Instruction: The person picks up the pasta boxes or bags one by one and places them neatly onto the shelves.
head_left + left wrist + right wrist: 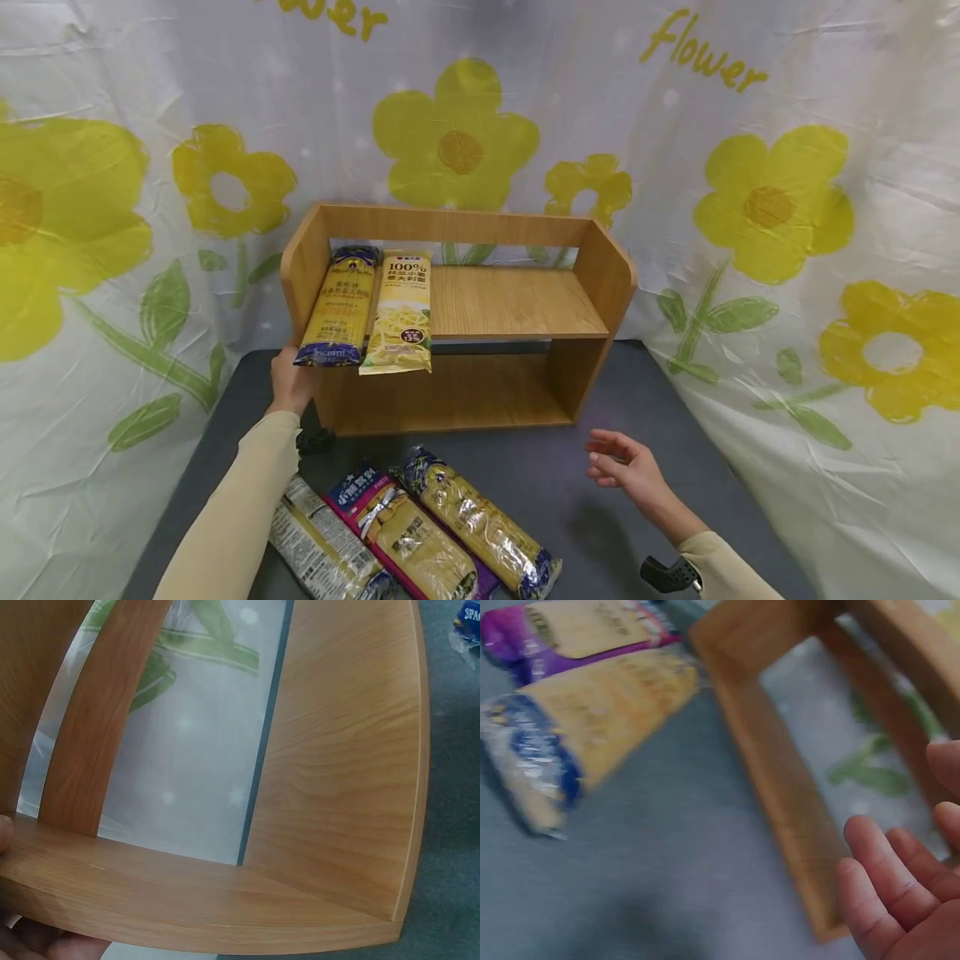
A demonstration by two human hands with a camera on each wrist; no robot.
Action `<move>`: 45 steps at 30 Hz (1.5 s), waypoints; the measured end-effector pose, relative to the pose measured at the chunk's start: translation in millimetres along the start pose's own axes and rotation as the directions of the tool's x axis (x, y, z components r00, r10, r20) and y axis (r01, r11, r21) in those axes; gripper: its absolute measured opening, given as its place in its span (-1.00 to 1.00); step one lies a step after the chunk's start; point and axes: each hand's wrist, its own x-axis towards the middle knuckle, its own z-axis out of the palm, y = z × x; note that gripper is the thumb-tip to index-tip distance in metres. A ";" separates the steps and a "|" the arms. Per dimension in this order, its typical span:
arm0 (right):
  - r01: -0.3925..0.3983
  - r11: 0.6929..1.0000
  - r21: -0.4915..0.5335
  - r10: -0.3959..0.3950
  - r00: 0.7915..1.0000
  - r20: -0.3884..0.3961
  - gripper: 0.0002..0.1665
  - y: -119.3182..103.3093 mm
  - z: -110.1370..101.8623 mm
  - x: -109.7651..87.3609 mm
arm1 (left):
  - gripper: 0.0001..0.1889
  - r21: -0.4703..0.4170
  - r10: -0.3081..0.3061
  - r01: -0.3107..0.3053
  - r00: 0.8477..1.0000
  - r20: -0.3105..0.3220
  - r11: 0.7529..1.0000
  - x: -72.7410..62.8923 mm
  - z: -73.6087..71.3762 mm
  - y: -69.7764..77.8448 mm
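Observation:
A two-tier wooden shelf (pixel 517 300) stands at the back of the dark table. My left hand (pixel 292 379) grips its left side panel (pixel 172 900); in the left wrist view the thumb lies on one face and the fingers (pixel 52 945) on the other. On the upper board lean a yellow-and-blue spaghetti pack (pixel 343 308) and a pale yellow pasta pack (pixel 400 312), side by side at the left end. My right hand (pixel 630 475) hovers right of the shelf's front, fingers loosely bent, holding nothing.
Three pasta packs lie on the table in front of the shelf: one label-side down (pixel 322 542), one purple-and-blue (pixel 412 542), and one yellow with blue ends (pixel 480 525). A small black object (pixel 315 442) sits by the shelf's left foot. Behind hangs a flower-printed curtain (pixel 660 108).

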 end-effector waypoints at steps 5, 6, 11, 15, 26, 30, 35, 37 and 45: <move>-0.082 0.997 -0.011 0.082 0.994 0.079 -0.37 21.5 23.9 -4.1 | -0.55 -0.006 -0.009 0.009 1.000 0.004 1.000 0.1 1.0 0.6; -0.092 0.996 -0.008 0.093 0.991 0.095 -0.36 25.2 28.4 -4.7 | -0.54 -0.007 -0.008 0.008 1.000 0.003 1.000 0.1 1.1 0.5; -0.118 0.993 0.015 0.114 0.979 0.170 -0.31 45.4 49.9 -7.8 | -0.52 -0.018 -0.008 0.008 1.000 0.002 1.000 -0.1 1.7 -0.4; -0.130 0.991 0.015 0.123 0.966 0.229 -0.31 62.1 65.1 -9.9 | -0.53 -0.014 -0.022 0.022 1.000 0.002 1.000 0.9 2.5 -1.5; -0.025 0.997 -0.078 0.050 0.937 0.346 -0.30 74.8 90.2 -12.2 | -0.53 -0.016 -0.014 0.014 1.000 0.000 1.000 1.0 4.1 -3.6; 0.010 0.994 -0.105 0.035 0.908 0.418 -0.26 70.3 92.1 -9.1 | -0.56 -0.016 -0.010 0.010 1.000 -0.008 1.000 0.7 3.4 -3.4; 0.008 0.990 -0.141 0.059 0.881 0.470 -0.22 67.0 93.1 -7.6 | -0.54 -0.013 -0.009 0.009 1.000 -0.005 1.000 0.1 4.0 -3.2; 0.001 0.988 -0.154 0.075 0.873 0.481 -0.22 66.7 93.3 -7.3 | -0.52 -0.016 -0.008 0.008 1.000 0.000 1.000 -0.4 4.0 -3.4; 0.062 0.983 -0.175 0.040 0.849 0.526 -0.16 61.7 97.0 -7.0 | -0.50 -0.004 0.006 -0.006 1.000 0.003 1.000 1.2 2.4 -3.0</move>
